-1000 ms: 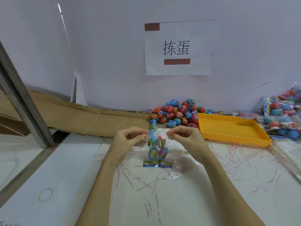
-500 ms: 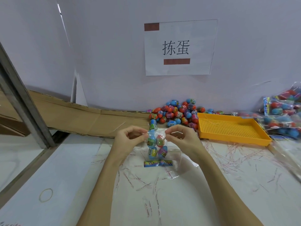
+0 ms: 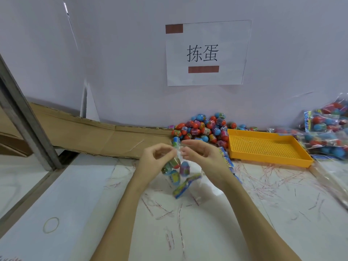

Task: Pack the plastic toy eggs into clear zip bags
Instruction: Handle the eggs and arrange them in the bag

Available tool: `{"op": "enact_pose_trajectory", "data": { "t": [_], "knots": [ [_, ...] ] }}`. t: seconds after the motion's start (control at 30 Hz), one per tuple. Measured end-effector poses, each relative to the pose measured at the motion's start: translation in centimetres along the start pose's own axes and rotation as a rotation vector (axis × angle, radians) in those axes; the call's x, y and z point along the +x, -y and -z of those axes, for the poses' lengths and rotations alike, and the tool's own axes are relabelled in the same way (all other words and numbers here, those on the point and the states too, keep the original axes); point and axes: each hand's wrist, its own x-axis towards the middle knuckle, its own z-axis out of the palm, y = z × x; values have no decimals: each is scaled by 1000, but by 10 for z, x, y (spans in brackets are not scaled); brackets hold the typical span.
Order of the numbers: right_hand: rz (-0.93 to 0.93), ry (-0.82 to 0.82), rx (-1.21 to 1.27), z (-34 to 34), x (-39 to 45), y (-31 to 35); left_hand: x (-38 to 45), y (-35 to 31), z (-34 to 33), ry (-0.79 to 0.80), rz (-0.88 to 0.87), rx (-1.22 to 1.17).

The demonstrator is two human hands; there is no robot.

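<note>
Above the white bench (image 3: pixel 216 232), both hands held a clear zip bag (image 3: pixel 178 172) by its top edge, and the bag hung tilted, its printed header card (image 3: pixel 186 185) swung low and to the right. The left hand (image 3: pixel 154 161) had its fingers (image 3: pixel 170 150) curled, pinching the bag's mouth between thumb and forefinger. The right hand (image 3: pixel 203 157) met it just beside, its fingers also bent and gripping the same edge, so the two hands were almost touching. Inside the bag sat several toy eggs (image 3: pixel 176 171), blue, green and purple ones pressed together; their exact number could not be told through the crumpled plastic. Behind the hands, against the wall, lay a loose pile of eggs (image 3: pixel 203 129) in red, blue and purple. Just right of that pile stood a yellow perforated tray (image 3: pixel 267 147). At the far right edge, filled bags (image 3: pixel 327 134) were heaped together. A flattened sheet of cardboard (image 3: pixel 90 136) lay along the wall to the left, and a paper sign (image 3: pixel 207 53) was stuck to the wall above the pile. Thin red-and-white strips (image 3: pixel 271 178) were scattered over the bench, and a rubber band (image 3: pixel 50 225) lay near its left front.
</note>
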Motion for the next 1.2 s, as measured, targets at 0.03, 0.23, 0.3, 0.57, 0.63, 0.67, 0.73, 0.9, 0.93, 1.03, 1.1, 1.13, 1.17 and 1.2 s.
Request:
{"op": "enact_pose_trajectory", "data": {
  "t": [0.03, 0.23, 0.3, 0.57, 0.63, 0.67, 0.73, 0.9, 0.93, 1.03, 1.1, 1.13, 1.17, 1.2],
  "knots": [
    [-6, -32, -49, 1, 1, 0, 1, 1, 0, -80, 13, -28],
    [-123, -109, -134, 3, 3, -5, 3, 1, 0, -188, 162, -188],
    [-115, -108, -136, 2, 3, -5, 3, 1, -2, -170, 187, -193],
    [-135, -161, -75, -2, 4, -5, 3, 0, -10, -357, 194, -200],
    [-131, -150, -60, -3, 4, -5, 3, 0, -10, -319, 220, -209],
    [-127, -145, -60, -3, 3, -5, 3, -1, -9, -269, 238, -219],
    [-116, -144, -68, -3, 2, -5, 2, -1, -8, -164, 256, -242],
    [-139, -82, -62, 0, 2, -2, 4, 1, -5, -317, 250, -327],
    [-177, -32, -67, 0, 2, -2, 5, 2, -4, -364, 245, -333],
    [-227, 20, -75, -4, 2, -3, 5, 2, -4, -437, 234, -324],
    [-204, -57, -113, -6, 3, -3, 5, 3, -4, -441, 236, -344],
    [-177, -93, -147, -6, 3, -3, 5, 2, -5, -440, 251, -356],
    [-134, -128, -206, -6, 3, -4, 5, 3, -4, -434, 265, -358],
    [-77, -164, -292, -5, 3, -4, 6, 4, -4, -420, 275, -349]
  ]
}}
